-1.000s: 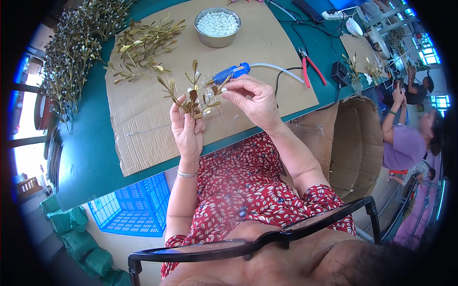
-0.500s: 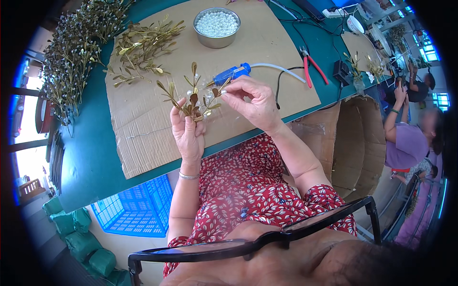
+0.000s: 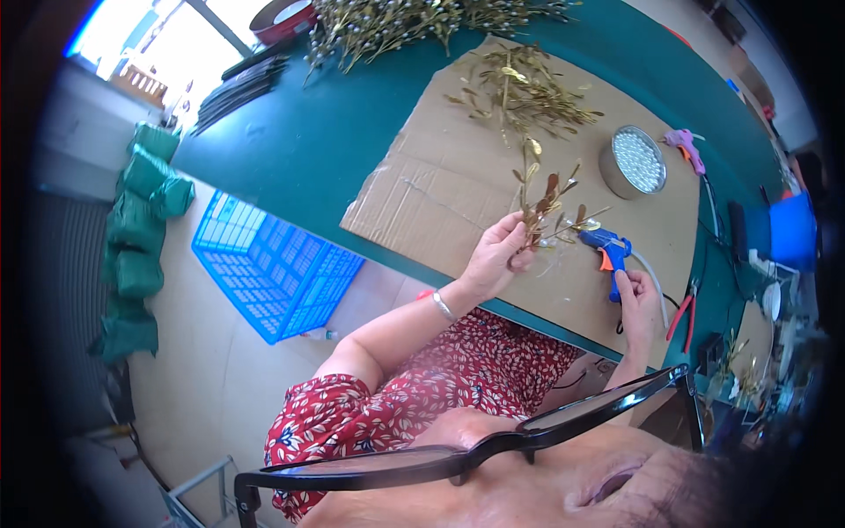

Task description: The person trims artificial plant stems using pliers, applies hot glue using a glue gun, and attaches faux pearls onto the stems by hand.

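Note:
A gold-leaved artificial sprig [image 3: 550, 189] stands in my left hand [image 3: 497, 260], its stem pinched between thumb and fingers. White beads sit among its lower leaves. On the right, my right hand [image 3: 640, 304] is closed around the handle of a blue glue gun [image 3: 607, 246] with an orange trigger. The gun's nozzle is close to the sprig's right-hand twig; whether they touch I cannot tell. Thin clear glue strands hang below the sprig. Beyond the gun, a round metal bowl [image 3: 609, 170] holds many white pearl beads [image 3: 640, 158].
Brown cardboard [image 3: 422, 189] covers part of the green table [image 3: 308, 150]. Gold sprigs [image 3: 528, 88] lie on it, with beaded bunches [image 3: 396, 26] behind. Red-handled pliers [image 3: 684, 321] and a purple glue gun [image 3: 685, 150] lie rightward. A blue crate [image 3: 273, 273] stands below.
My right hand has left the sprig's twig tip and taken hold of the blue glue gun, which lay on the cardboard before. The whole view has turned, shifting the table rightward.

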The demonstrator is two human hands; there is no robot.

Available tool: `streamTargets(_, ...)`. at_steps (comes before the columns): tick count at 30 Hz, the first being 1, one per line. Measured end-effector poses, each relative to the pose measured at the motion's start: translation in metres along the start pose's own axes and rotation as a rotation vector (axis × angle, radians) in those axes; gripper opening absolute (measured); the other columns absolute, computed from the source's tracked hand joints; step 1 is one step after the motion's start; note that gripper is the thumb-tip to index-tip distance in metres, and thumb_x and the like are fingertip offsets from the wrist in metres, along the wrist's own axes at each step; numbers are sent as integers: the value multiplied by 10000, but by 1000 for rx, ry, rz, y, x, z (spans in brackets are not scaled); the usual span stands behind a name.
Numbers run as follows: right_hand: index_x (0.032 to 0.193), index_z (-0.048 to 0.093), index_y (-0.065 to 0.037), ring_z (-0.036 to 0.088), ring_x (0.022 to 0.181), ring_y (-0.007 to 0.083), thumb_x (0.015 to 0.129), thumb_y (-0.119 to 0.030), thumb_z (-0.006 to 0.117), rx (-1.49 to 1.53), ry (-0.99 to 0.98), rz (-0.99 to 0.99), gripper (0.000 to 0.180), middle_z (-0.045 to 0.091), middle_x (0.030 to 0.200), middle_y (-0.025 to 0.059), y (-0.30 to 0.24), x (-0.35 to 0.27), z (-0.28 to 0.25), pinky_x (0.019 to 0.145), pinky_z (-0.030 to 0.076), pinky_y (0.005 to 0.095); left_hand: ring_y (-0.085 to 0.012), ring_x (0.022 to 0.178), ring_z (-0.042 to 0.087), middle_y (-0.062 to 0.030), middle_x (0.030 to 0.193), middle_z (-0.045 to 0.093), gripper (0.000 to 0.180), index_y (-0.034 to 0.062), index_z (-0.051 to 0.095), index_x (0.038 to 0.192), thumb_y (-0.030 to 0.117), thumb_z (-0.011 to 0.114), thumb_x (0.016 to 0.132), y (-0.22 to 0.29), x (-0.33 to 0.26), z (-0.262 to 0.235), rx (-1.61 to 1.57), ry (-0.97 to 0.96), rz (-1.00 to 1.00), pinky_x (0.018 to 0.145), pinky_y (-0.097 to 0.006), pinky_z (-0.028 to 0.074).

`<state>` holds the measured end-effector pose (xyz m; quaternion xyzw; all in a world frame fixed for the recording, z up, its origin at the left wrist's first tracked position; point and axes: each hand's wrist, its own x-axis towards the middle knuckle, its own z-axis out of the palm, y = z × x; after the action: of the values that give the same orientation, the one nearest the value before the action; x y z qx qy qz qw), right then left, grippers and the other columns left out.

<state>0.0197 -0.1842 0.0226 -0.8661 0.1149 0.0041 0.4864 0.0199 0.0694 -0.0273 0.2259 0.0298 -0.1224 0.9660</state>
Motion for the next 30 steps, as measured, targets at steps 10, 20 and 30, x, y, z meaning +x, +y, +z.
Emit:
streamTargets(10,909,572,-15,511,582,51,825,-150,655,304,-30,122,180,560,695,6,-2,19,18,461,372,208,-55,595,402,-11,894,510,217,159,436,1199,189,419,985,6,18,-1,62,113,24,481,-181,312)
streamTargets(20,1068,529,35,528,533,120,812,-66,632,989,-19,-95,293,616,744,123,-34,-55,-9,473,382,206,-77,654,452,-29,924,505,278,192,369,1230,198,466,970,0,13,-5,193,-38,-3,523,-194,353)
streamTargets(30,1021,567,5,527,567,78,841,-63,632,732,-124,-60,204,624,777,73,-26,-64,12,511,405,195,-101,679,392,-85,992,527,265,164,361,1260,238,334,1008,4,15,9,112,5,-37,618,-221,336)
